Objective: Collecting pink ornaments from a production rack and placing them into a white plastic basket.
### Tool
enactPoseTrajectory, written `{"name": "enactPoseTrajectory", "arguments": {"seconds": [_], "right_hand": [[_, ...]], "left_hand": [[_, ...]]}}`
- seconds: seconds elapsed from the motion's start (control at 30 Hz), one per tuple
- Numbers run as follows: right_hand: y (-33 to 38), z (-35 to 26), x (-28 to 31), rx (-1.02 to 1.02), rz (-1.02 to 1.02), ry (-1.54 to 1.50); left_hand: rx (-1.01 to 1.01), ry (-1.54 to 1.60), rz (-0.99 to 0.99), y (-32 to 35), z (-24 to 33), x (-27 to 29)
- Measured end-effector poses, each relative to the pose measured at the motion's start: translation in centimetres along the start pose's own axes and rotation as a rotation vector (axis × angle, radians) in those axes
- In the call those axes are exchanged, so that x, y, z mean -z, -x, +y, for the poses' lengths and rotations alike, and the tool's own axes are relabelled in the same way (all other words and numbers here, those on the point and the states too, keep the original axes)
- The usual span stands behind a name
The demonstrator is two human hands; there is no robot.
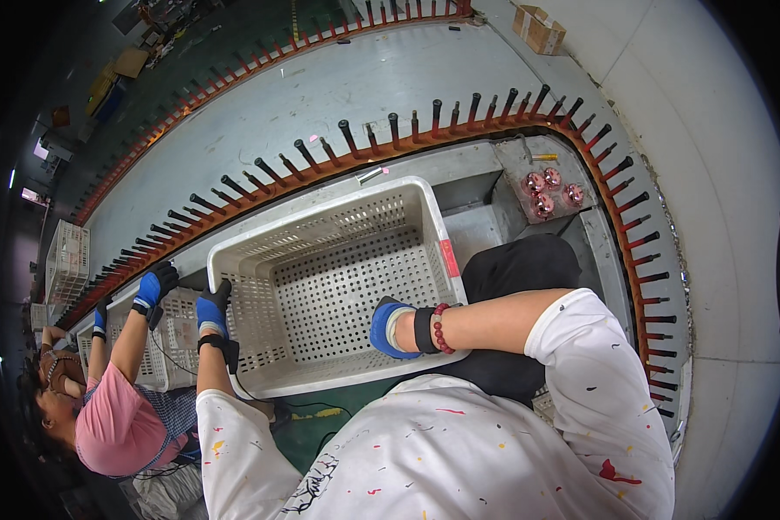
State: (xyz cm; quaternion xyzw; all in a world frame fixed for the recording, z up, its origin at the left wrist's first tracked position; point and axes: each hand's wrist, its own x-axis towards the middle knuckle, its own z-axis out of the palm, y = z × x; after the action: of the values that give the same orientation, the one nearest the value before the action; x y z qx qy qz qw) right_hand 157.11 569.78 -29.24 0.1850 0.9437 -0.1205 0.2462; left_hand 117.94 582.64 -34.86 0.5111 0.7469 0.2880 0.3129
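A white plastic crate (pixel 355 360) with perforated walls and floor is in front of me, its inside bare. My left hand (pixel 214 310), in a blue and black glove, is closed over the crate's left rim. My right forearm reaches across the crate's right side. At its end, my right hand (pixel 392 328), also gloved, hangs over the inside close to the near wall. Its fingers are turned down and mostly hidden. Black bands circle both wrists, and a red bead bracelet is on the right one.
Beyond the crate curves a conveyor track (pixel 451 134) with upright black-tipped red spindles. Several shiny pink balls (pixel 543 206) and a yellow rod (pixel 543 157) lie on the metal ledge at right. A co-worker in a pink shirt (pixel 121 420) reaches toward the track at left, beside another crate (pixel 182 334).
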Motion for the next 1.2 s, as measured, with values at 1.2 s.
{"name": "enactPoseTrajectory", "arguments": {"seconds": [1.2], "right_hand": [[0.0, -0.1, -0.1, 0.003, 0.049, 0.01]], "left_hand": [[0.027, 0.006, -0.02, 0.2, 0.2, 0.1]]}}
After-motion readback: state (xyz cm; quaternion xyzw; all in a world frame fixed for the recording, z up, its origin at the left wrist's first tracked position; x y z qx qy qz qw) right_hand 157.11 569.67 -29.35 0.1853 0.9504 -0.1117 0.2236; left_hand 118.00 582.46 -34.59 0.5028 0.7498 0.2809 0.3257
